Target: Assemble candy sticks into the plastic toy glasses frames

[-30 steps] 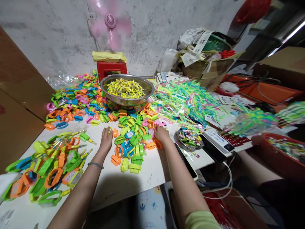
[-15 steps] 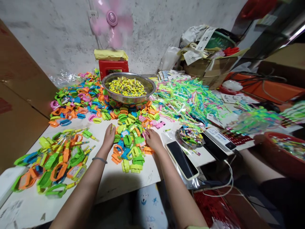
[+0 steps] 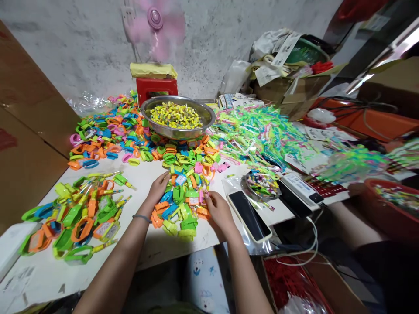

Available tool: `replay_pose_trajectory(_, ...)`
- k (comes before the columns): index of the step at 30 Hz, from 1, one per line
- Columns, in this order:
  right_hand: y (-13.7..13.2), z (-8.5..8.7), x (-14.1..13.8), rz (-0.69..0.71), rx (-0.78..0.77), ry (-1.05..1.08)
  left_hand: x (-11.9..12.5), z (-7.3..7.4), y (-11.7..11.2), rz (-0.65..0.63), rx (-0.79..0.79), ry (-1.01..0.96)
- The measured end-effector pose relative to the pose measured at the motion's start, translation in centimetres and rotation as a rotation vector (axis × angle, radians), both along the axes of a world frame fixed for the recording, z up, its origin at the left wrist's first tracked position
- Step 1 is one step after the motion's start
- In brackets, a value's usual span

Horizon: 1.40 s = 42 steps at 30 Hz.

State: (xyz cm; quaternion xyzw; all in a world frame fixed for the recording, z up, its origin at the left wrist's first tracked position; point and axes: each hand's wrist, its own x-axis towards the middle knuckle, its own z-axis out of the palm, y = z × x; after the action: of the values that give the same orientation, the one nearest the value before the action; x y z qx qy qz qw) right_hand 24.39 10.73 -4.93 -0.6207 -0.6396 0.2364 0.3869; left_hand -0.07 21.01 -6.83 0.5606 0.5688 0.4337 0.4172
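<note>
My left hand (image 3: 159, 188), with a dark band on the wrist, is at the left edge of a heap of toy-watch-like plastic bands (image 3: 178, 194) in green, orange, blue and yellow. Its fingers are curled together; whatever they hold is hidden. On the heap's right side, my right hand (image 3: 218, 210) has thumb and fingers closed on a small pink plastic piece (image 3: 206, 195). To the left lies a separate group of bands with yellow patterned sticks (image 3: 88, 218) attached. Behind the heap stands a metal bowl (image 3: 178, 132) full of short yellow pieces.
Right of my hand lie a phone (image 3: 250, 216), a small bowl of mixed beads (image 3: 262, 185) and a white power bank (image 3: 301, 187). Bright strands (image 3: 262, 135) spread behind. A cardboard box (image 3: 32, 131) stands left; a pink fan (image 3: 155, 19) spins. Another person's arm (image 3: 350, 218) is at right.
My left hand has shifted right, against the heap. My right hand has come slightly nearer to me and right, the pink piece still at its fingertips. The view has tilted a little.
</note>
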Motion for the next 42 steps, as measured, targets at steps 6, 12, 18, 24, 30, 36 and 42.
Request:
replay_pose_trajectory(6,-0.3,0.2,0.0,-0.092,0.106,0.104,1.8,0.6,-1.0,-0.160,-0.023,0.017)
replay_pose_trajectory(12,-3.0,0.3,2.3,-0.161,0.301,-0.047,1.0,2.6,-3.0,-0.190,0.018,0.047)
replay_pose_trajectory(18,-5.5,-1.6,2.2,0.058,0.190,-0.392,-2.0,4.5,-11.2,-0.445,0.182,0.455)
replay_pose_trajectory(24,-4.4,-1.6,0.4,0.076,0.158,-0.389,-0.1,2.6,-16.7,-0.423,0.388,0.889)
replay_pose_trajectory(30,-3.3,1.2,-0.9,0.041,0.004,-0.509,1.3,0.8,-16.0,-0.286,0.497,0.933)
replay_pose_trajectory(36,0.5,4.8,-3.1,0.142,0.016,-0.568,1.1,-0.1,-15.5,-0.291,0.505,0.870)
replay_pose_trajectory(42,7.4,7.7,-5.6,0.251,0.029,-0.408,1.1,0.4,-15.5,-0.290,0.437,0.809)
